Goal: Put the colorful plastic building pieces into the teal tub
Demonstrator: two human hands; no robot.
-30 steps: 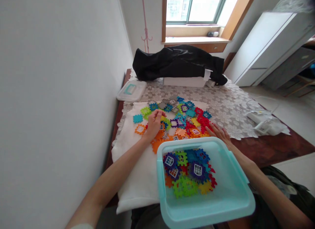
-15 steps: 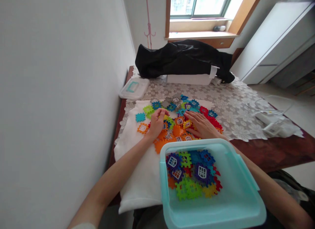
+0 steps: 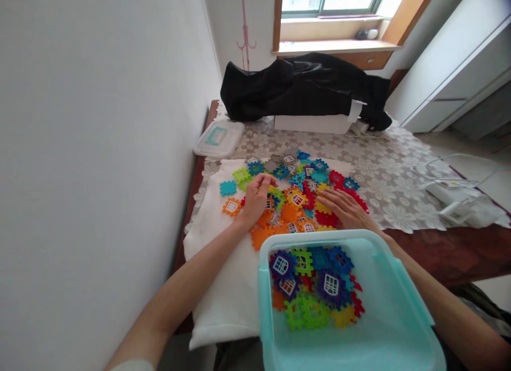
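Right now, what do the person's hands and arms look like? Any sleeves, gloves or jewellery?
The left hand and right hand wear no gloves, and no ring, watch or bracelet shows. The left forearm is uncovered up to a pale sleeve edge at the bottom of the picture. The right forearm is uncovered as far as it shows.

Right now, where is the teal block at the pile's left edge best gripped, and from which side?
Probably by two opposite notched edges of the teal block, pinched from above. It lies flat on the white cloth beside the pile, so its left and near edges are clear but nothing can get under it. The left hand is nearest.
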